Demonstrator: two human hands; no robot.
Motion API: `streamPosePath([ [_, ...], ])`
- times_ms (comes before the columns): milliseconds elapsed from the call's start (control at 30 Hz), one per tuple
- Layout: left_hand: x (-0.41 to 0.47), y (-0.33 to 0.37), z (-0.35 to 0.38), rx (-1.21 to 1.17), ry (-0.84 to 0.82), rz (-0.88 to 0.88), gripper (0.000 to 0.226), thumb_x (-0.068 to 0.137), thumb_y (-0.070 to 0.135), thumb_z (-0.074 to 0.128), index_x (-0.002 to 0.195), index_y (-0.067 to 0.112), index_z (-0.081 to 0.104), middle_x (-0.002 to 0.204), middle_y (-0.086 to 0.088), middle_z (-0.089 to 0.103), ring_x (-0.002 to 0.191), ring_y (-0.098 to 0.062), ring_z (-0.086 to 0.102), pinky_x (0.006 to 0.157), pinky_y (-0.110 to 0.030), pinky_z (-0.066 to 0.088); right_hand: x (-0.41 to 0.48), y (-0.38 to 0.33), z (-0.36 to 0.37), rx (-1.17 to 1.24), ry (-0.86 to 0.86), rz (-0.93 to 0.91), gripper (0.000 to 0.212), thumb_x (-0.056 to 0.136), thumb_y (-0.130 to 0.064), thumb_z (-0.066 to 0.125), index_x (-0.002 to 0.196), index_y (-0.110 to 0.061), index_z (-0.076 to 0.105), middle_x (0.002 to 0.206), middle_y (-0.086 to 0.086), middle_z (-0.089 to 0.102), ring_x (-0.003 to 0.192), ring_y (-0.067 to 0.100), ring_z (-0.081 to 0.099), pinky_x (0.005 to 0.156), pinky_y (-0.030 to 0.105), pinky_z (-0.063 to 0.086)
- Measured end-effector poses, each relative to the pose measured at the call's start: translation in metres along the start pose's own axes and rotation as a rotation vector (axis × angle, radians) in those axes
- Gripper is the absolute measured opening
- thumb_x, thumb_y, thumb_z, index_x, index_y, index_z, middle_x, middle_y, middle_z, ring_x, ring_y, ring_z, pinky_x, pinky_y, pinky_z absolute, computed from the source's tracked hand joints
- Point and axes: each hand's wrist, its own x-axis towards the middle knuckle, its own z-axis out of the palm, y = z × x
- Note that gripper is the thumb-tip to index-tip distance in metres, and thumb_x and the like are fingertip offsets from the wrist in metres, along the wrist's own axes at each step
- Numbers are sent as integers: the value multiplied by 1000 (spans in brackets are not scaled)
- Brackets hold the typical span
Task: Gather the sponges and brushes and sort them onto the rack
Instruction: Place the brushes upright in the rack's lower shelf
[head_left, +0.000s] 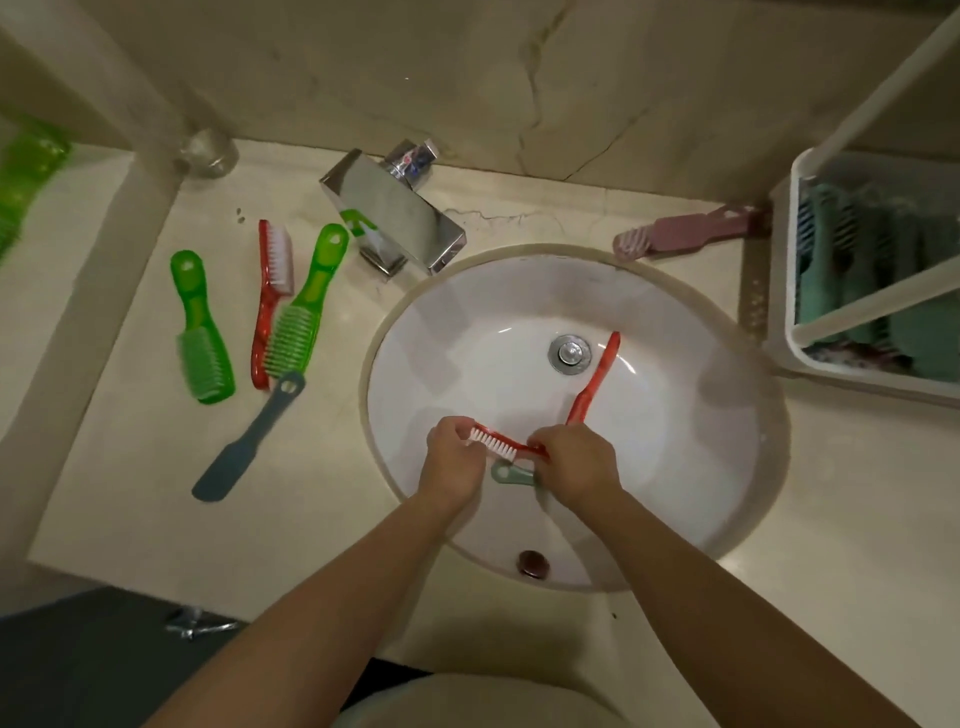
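Though pinched by left grip (451, 451) and clasped by right grip (576, 460) over white sink (675, 415), not yet racked: red plastic white-bristled brush (498, 442). Five more loose on beige bench (130, 467); white plastic rack (782, 291) part-filled.

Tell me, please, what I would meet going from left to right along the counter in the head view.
Left green brush → counter red brush → right green brush → chrome faucet → held red brush → pink brush → white rack.
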Motion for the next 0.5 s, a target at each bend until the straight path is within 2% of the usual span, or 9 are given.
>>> streamPosePath([
  [100,7,3,-2,-75,6,20,30,93,17,57,116,2,47,114,-21,53,94,-24,54,78,-28,42,1,-1,-1,115,70,45,23,89,-21,50,97,-28,71,88,-8,69,88,17,61,70,32,51],
  [200,9,15,-2,-198,-40,0,55,90,31,63,131,16,30,117,-3,46,102,-17,50,85,-27,41,-2,-3,-4,371,111,174,16,91,-33,55,100,-32,69,92,-14,69,87,12,61,74,30,49],
  [267,12,24,2,-286,-108,-7,63,90,30,64,137,9,28,115,-1,51,102,-17,55,89,-33,48,-2,-5,-8,527,117,199,12,87,-33,61,94,-32,70,87,-15,68,84,9,60,72,29,48],
  [367,15,35,7,-294,-120,86,33,91,21,62,113,-2,55,100,-15,67,90,-27,65,84,-41,53,-3,-8,-15,702,49,142,14,80,-29,62,88,-31,73,81,-13,69,79,7,62,74,30,50],
  [433,15,39,9,-324,-60,120,22,92,18,60,106,2,57,97,-15,67,91,-32,66,80,-39,53,-4,-9,-18,771,36,145,17,84,-32,57,88,-30,74,89,-12,70,84,7,62,81,33,52],
  [500,14,41,9,-429,-78,93,20,94,20,57,110,10,49,95,-10,64,85,-30,69,74,-39,55,-1,-6,-19,716,195,215,16,89,-33,56,91,-30,72,102,-9,65,95,9,59,85,34,50],
])
